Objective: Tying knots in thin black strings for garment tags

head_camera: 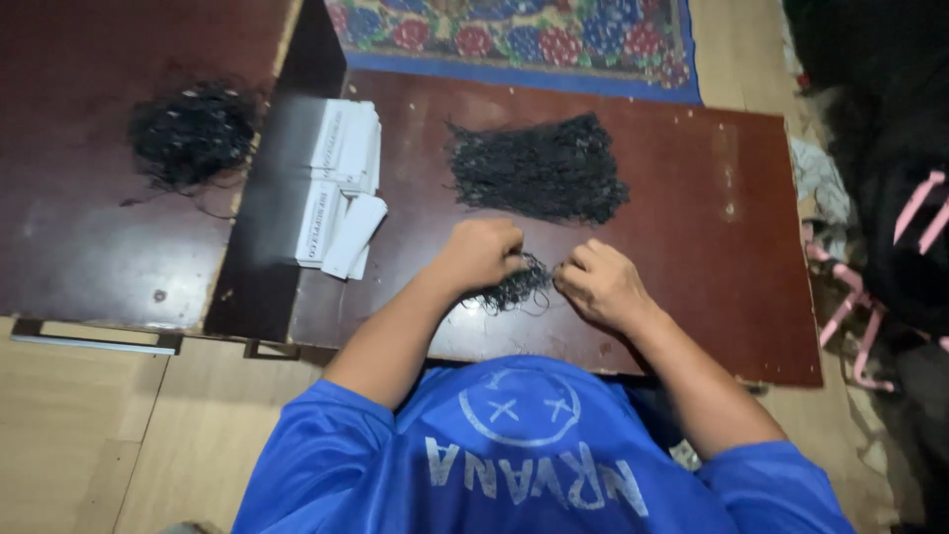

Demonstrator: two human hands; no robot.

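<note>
Both hands meet at the middle of the frame, low over the dark red worktop (692,227). The left hand (481,253) is curled into a closed grip on a small tangle of black thread (516,289), and the right hand (601,285) pinches the same tangle from the other side, fingers bent in tight. How the strands run between the fingertips is hard to make out; the knuckles hide it, and the thread is just a dark scribble against the wood.

Just above the hands lies a larger black bundle (539,168), its loose ends fraying at the edges. Towards the upper left of the frame a second, rounder heap of black thread (193,133) sits on a separate dark board (89,237). Between the two, a stack of white paper strips (341,183) lies partly fanned out.

A patterned rug (514,35) is cut off at the top edge. At the right edge something pink (870,297) pokes out of deep shadow; I cannot tell what it is. A blue shirt (514,455) fills the bottom.
</note>
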